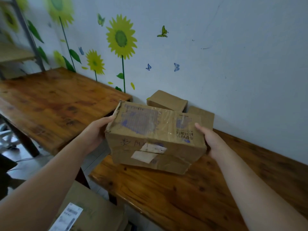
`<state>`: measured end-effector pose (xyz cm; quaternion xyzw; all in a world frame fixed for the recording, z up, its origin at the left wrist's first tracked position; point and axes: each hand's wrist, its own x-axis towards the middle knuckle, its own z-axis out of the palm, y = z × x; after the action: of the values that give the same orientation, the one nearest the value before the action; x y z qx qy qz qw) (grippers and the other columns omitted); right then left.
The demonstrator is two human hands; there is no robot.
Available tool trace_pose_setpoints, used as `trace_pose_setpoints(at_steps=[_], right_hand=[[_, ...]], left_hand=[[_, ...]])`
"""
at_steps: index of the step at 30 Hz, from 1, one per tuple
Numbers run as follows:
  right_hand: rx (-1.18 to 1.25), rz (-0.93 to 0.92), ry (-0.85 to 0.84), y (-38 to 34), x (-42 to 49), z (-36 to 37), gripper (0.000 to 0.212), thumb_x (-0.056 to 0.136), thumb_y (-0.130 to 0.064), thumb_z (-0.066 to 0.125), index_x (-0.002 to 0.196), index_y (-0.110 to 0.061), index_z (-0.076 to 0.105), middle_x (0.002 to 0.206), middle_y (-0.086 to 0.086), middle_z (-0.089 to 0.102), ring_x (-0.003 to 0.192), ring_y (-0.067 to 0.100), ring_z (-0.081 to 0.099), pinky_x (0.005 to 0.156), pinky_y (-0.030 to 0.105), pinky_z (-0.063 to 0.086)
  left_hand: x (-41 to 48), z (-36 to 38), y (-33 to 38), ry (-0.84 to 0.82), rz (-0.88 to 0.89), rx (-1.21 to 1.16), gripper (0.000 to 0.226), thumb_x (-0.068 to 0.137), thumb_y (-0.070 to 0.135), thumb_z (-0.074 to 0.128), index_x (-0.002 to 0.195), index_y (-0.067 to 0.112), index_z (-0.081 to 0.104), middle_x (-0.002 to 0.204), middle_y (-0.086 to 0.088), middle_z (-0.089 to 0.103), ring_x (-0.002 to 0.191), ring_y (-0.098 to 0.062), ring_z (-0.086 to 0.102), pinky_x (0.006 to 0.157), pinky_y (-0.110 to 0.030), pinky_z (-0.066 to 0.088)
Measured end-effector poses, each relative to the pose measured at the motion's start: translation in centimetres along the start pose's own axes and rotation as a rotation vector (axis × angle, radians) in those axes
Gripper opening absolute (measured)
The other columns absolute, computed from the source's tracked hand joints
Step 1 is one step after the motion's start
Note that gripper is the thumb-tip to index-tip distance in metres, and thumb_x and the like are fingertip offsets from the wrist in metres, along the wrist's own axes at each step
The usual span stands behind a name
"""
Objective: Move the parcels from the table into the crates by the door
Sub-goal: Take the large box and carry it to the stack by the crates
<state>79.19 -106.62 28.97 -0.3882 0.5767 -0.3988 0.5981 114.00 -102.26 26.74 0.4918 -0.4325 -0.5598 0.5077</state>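
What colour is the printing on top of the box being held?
Faded blue-purple ink, on the brown cardboard of the parcel; the head view shows it.

- Dim, flat indoor light; cool bluish cast over the wall (233, 47).
- Mild glare on the tape across the parcel (155, 129); faint sheen on the table (166, 197).
- Shadows soft, darkest under the parcel.
- Wide-angle bending at the edges; top-left corner and lower-left cardboard box (86, 212) blurred.

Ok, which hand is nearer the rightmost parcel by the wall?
Right. The right hand grips the held box just in front of that parcel; the left hand grips the box's opposite end.
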Motion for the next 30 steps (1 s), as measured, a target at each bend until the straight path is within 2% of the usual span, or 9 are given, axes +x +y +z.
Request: trace_pose_setpoints(at_steps=[2,4,7,10,15,17,22,26,30], right_hand=[[0.104,-0.019,-0.078,0.3,-0.5,-1.2,0.029,0.086,-0.046,0.059,0.096,-0.023,0.074,0.091,0.003,0.076,0.083,0.021,0.073,0.059,0.032,0.057],[0.187,-0.093,-0.206,0.8,-0.9,-2.7,0.032,0.086,-0.045,0.057,0.104,-0.025,0.074,0.110,0.007,0.072,0.101,0.024,0.068,0.070,0.034,0.057],[0.139,-0.127,-0.313,1.9,-1.5,-4.0,0.058,0.071,-0.026,0.076,0.125,-0.018,0.060,0.124,0.009,0.064,0.115,0.026,0.060,0.090,0.041,0.049],[-0.015,-0.210,-0.159,2.7,-1.7,-3.8,0.057,0.062,-0.014,0.077,0.116,-0.022,0.062,0.112,0.000,0.070,0.106,0.019,0.064,0.083,0.033,0.051],[-0.002,-0.288,0.050,3.4,-1.8,-4.0,0.026,0.080,-0.020,0.070,0.104,-0.025,0.063,0.094,-0.008,0.074,0.085,0.008,0.070,0.066,0.022,0.052],[-0.003,-0.289,0.118,3.7,-1.8,-4.6,0.016,0.085,-0.023,0.067,0.100,-0.026,0.063,0.090,-0.010,0.074,0.080,0.008,0.071,0.062,0.023,0.053],[-0.005,-0.268,0.319,4.6,-2.0,-7.0,0.008,0.088,-0.028,0.066,0.095,-0.025,0.066,0.081,-0.009,0.075,0.075,0.011,0.071,0.061,0.027,0.051],[0.024,-0.259,0.448,5.3,-3.0,-9.5,0.005,0.088,-0.027,0.066,0.089,-0.023,0.068,0.086,-0.003,0.075,0.083,0.019,0.070,0.076,0.036,0.055],[0.086,-0.222,0.528,6.3,-5.4,-12.9,0.009,0.086,-0.030,0.067,0.091,-0.022,0.068,0.085,0.000,0.075,0.082,0.022,0.071,0.075,0.038,0.056]], left_hand=[[-0.5,0.1,-0.4,-0.137,0.014,-0.006,0.039,0.074,0.046,0.065,0.106,0.024,0.072,0.109,-0.002,0.070,0.098,-0.017,0.066,0.080,-0.035,0.045],[-0.5,0.1,-0.8,-0.213,-0.007,0.048,0.066,0.057,0.038,0.080,0.118,0.019,0.063,0.116,-0.006,0.066,0.106,-0.023,0.062,0.084,-0.037,0.046],[-0.1,0.8,-1.0,-0.099,-0.012,0.068,0.055,0.064,0.016,0.078,0.116,0.019,0.061,0.117,-0.008,0.065,0.110,-0.026,0.058,0.088,-0.040,0.046],[0.2,2.2,-0.9,0.066,0.013,0.046,0.037,0.071,0.034,0.068,0.105,0.021,0.065,0.107,-0.005,0.068,0.101,-0.022,0.062,0.081,-0.036,0.050],[0.8,4.7,-1.4,0.206,0.025,0.143,0.043,0.062,0.055,0.068,0.091,0.024,0.066,0.080,0.004,0.074,0.072,-0.013,0.070,0.055,-0.022,0.052],[1.2,5.7,-1.8,0.214,-0.002,0.192,0.041,0.068,0.055,0.069,0.091,0.022,0.066,0.084,0.001,0.073,0.078,-0.016,0.069,0.062,-0.028,0.055],[2.1,7.8,-2.7,0.015,-0.048,0.174,0.031,0.068,0.044,0.074,0.093,0.028,0.068,0.092,0.002,0.074,0.085,-0.019,0.070,0.073,-0.038,0.056],[2.7,10.2,-3.2,-0.162,-0.085,0.180,0.017,0.073,0.042,0.070,0.085,0.053,0.067,0.091,0.017,0.072,0.078,-0.006,0.069,0.061,-0.026,0.053],[2.5,14.3,-3.5,-0.191,-0.114,0.182,0.013,0.083,0.041,0.064,0.085,0.053,0.068,0.089,0.021,0.072,0.077,-0.002,0.068,0.059,-0.021,0.051]])
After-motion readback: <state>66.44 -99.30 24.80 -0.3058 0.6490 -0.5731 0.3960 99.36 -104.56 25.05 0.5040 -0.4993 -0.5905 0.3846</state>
